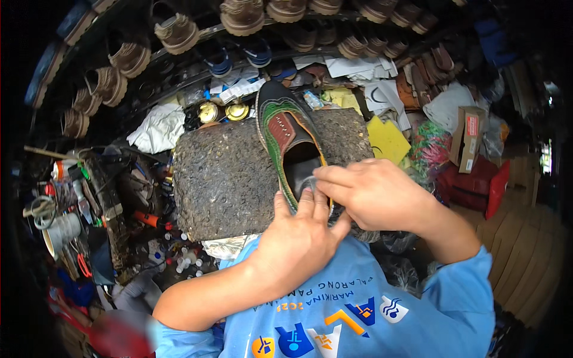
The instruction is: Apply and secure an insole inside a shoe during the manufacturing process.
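Observation:
A low lace-up shoe (276, 126) with a black toe, green sides and a reddish-brown eyelet panel lies on a rough dark block, its toe pointing away from me. My left hand (303, 230) holds the heel end, the fingertips over the rim and at the opening. On the right side of the opening, my right hand (373, 194) is closed in a pinch beside the left fingertips. A small greyish, shiny bit (308, 183) shows by those fingers inside the shoe. What exactly the right fingers grip is hidden.
The rough block (224, 179) supports the shoe. Shelves of brown shoes (176, 33) curve across the back. Two round gold tins (237, 111), a yellow sheet (388, 140) and crumpled white paper (158, 128) lie beyond it. A cardboard box (468, 140) stands right; small bottles (188, 261) and tools clutter the left.

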Tool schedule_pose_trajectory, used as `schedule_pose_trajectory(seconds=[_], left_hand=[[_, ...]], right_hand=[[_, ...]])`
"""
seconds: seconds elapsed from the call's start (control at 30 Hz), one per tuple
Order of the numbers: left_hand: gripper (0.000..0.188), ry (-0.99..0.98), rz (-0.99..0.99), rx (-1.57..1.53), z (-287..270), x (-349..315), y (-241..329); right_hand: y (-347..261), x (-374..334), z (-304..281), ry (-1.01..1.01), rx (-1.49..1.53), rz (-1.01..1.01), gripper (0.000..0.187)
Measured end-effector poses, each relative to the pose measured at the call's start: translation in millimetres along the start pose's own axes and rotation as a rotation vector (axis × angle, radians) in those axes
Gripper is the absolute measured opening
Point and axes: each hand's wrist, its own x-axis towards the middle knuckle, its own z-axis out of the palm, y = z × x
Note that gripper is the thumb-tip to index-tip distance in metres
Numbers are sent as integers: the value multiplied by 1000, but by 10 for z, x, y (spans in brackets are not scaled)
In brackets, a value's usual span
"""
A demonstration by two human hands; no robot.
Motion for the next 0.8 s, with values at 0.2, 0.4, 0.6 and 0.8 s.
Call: schedule_pose_trajectory(seconds=[0.2,0.4,0.6,0.8], left_hand=[[39,-453,36,-54,-67,301,-127],[38,-619,21,-124,0,363,-161],[34,-532,17,-117,85,316,-134],[33,-591,-4,-209,52,323,-100]], right_hand=[[79,107,299,-289,-213,-60,28],[35,257,302,-586,-189,80,31],[76,246,374,-542,-191,53,37],[71,160,382,-417,-190,-10,40]])
